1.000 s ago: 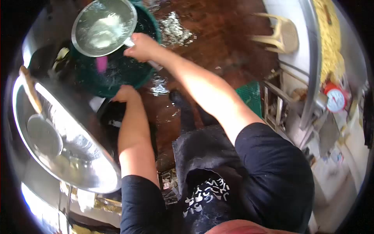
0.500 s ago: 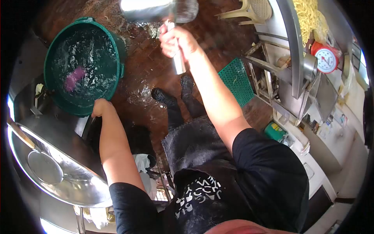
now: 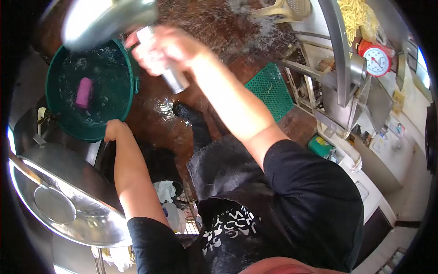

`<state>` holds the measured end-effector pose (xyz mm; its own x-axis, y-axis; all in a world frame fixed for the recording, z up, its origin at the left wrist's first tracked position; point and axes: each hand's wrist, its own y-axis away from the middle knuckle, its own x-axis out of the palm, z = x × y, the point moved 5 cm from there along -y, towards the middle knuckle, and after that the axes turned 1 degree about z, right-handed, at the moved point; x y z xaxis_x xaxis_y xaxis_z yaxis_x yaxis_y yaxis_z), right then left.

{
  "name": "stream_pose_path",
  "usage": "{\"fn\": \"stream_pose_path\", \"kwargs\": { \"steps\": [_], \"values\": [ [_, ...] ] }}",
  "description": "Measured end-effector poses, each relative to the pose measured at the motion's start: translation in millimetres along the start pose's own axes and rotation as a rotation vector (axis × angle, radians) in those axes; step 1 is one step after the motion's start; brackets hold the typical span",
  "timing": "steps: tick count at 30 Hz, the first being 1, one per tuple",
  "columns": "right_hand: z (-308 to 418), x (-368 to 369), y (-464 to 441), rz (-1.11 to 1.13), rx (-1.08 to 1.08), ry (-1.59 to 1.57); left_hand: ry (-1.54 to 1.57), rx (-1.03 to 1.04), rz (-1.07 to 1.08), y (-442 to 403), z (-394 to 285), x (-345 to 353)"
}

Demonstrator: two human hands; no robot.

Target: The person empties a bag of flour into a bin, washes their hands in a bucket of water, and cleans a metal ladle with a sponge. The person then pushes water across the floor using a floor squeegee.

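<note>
My right hand [image 3: 169, 50] is closed around the tubular handle [image 3: 175, 82] of a shiny metal dipper. The dipper's bowl [image 3: 107, 20] is smeared by motion, above the far rim of a large green tub [image 3: 132, 86]. My left hand [image 3: 115, 130] grips the tub's near rim. Water fills part of the tub, and a pink cylindrical thing [image 3: 84, 92] floats in it; I cannot make out its kind.
Water splashes across the wet brown floor [image 3: 200, 34]. A large metal wok [image 3: 98, 219] with a round ladle [image 3: 54, 205] stands at lower left. At right are a green mat [image 3: 271, 91], a metal rack [image 3: 310, 86], a red scale [image 3: 376, 61], noodles [image 3: 351, 20] and a beige chair [image 3: 285, 9].
My right hand has swung the dipper left, toward the tub. Water has spread over the floor near the chair. The pink thing has turned more upright in view; my left hand stays on the rim.
</note>
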<state>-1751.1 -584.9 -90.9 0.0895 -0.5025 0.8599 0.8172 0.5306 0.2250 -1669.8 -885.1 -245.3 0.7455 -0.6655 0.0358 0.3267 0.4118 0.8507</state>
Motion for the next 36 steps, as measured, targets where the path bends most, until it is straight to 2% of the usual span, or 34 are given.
{"fn": "stream_pose_path", "kwargs": {
  "steps": [2, 5, 6, 7, 9, 11, 12, 13, 15, 17, 18, 19, 21, 24, 25, 27, 28, 29, 30, 33, 36],
  "values": [
    [-34.7, 24.1, -39.8, -0.199, 0.136, 0.328, 0.219, -0.098, -0.062, 10.9, 5.5, -8.2],
    [-71.5, 31.8, -121.4, -0.051, 0.421, 1.24, 0.551, -0.256, -0.139, 15.5, 12.6, -3.5],
    [-81.4, 37.4, -143.8, -0.023, 0.416, 1.633, 0.537, -0.226, -0.108, 7.8, 11.1, -0.7],
    [-111.9, 19.9, -172.5, -0.085, 0.042, 1.878, 0.526, -0.197, -0.073, -4.7, 9.4, 3.9],
    [-120.2, 8.7, -195.4, -0.302, 0.19, 1.697, 0.562, -0.219, -0.082, -29.6, 6.3, 17.8],
    [-141.1, -9.4, -220.8, -0.669, 0.174, 2.001, 0.658, -0.278, -0.092, -52.3, 1.9, 32.1],
    [-147.6, -20.9, -228.4, -0.598, 0.348, 1.977, 0.753, -0.321, -0.098, -62.2, -0.6, 40.6],
    [-159.5, -33.4, -237.8, -0.597, 0.373, 2.095, 0.89, -0.378, -0.108, -73.3, -3.4, 49.4],
    [-179.5, -62.0, -253.9, -0.593, 0.416, 2.08, 1.469, -0.603, -0.201, -94.4, -11.2, 72.6],
    [-197.6, -69.8, -252.8, -0.552, 0.276, 2.188, 1.93, -0.809, -0.337, -106.9, -19.4, 92.3],
    [-198.3, -70.5, -251.6, -0.453, 0.418, 2.122, 2.11, -0.89, -0.394, -112.7, -22.8, 100.5],
    [-207.2, -76.2, -254.2, -0.389, 0.359, 2.185, 2.245, -0.967, -0.451, -116.7, -26.5, 106.5],
    [-218.7, -82.4, -257.8, -0.153, 0.502, 2.086, 2.573, -1.036, -0.465, -49.5, -0.5, 63.9],
    [-226.8, -105.9, -263.7, -0.315, 0.431, 1.935, 2.275, -0.907, -0.484, -118.4, -27.6, 102.2],
    [-227.7, -112.6, -266.0, -0.334, 0.515, 1.876, 2.284, -0.941, -0.516, -116.3, -26.7, 102.9],
    [-215.9, -102.5, -260.8, -0.316, 0.6, 1.797, 2.517, -1.034, -0.536, -65.0, -13.5, 76.2],
    [-229.5, -120.2, -270.6, -0.176, 0.516, 1.863, 2.554, -1.056, -0.549, -49.3, -4.0, 67.6],
    [-218.0, -109.0, -261.4, -0.26, 0.327, 1.82, 2.417, -1.058, -0.469, -44.5, 10.7, 62.0],
    [-199.2, -91.1, -250.6, -0.286, 0.451, 1.714, 2.391, -1.065, -0.532, -61.1, 0.6, 70.9],
    [-172.4, -79.5, -242.7, -0.285, 0.301, 1.662, 2.474, -1.048, -0.535, -25.0, 18.3, 50.6],
    [-142.2, -36.2, -215.3, -0.229, 0.194, 1.627, 2.45, -1.056, -0.446, -32.6, 14.8, 57.0]
  ]
}}
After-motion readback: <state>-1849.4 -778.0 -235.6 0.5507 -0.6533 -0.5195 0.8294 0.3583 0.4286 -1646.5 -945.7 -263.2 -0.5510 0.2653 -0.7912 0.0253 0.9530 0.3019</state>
